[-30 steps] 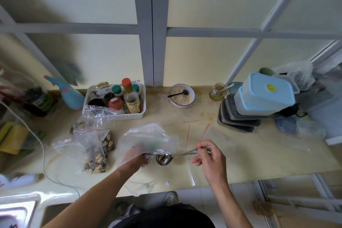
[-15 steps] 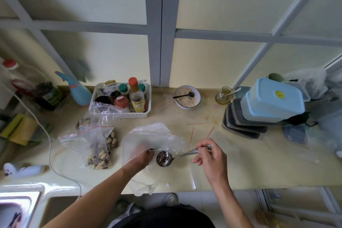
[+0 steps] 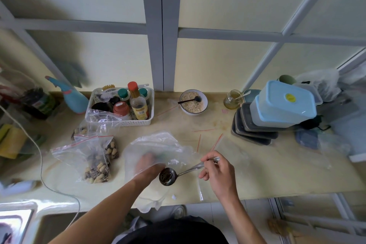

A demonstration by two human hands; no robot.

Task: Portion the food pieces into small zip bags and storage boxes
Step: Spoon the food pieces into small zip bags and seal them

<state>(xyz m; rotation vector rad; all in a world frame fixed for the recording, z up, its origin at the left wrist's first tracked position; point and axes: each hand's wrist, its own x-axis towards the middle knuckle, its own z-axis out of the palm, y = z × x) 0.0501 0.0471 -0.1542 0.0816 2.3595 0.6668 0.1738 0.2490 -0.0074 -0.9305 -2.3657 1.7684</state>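
My left hand (image 3: 147, 164) is pushed inside a large crumpled clear plastic bag (image 3: 158, 142) at the counter's front; the hazy plastic blurs its fingers. A metal spoon (image 3: 168, 176) is pinched by its handle in my right hand (image 3: 219, 172), and its bowl holds striped seeds right beside the bag's mouth and my left wrist. Small zip bags (image 3: 97, 164) with seeds and nuts lie to the left. An empty zip bag (image 3: 227, 148) lies flat under my right hand. A stack of storage boxes (image 3: 281, 105) with a blue-lidded one on top stands at the right.
A white basket (image 3: 118, 123) of bottles stands at the back left, with a blue spray bottle (image 3: 73, 97) beside it. At the back sit a bowl of oats (image 3: 193, 102) holding a black spoon and a glass jar (image 3: 232, 99). A white cable (image 3: 41, 164) crosses the left counter towards the sink (image 3: 13, 222).
My left hand has slid deeper into the large plastic bag. The spoon of seeds and my right hand stay in nearly the same place.
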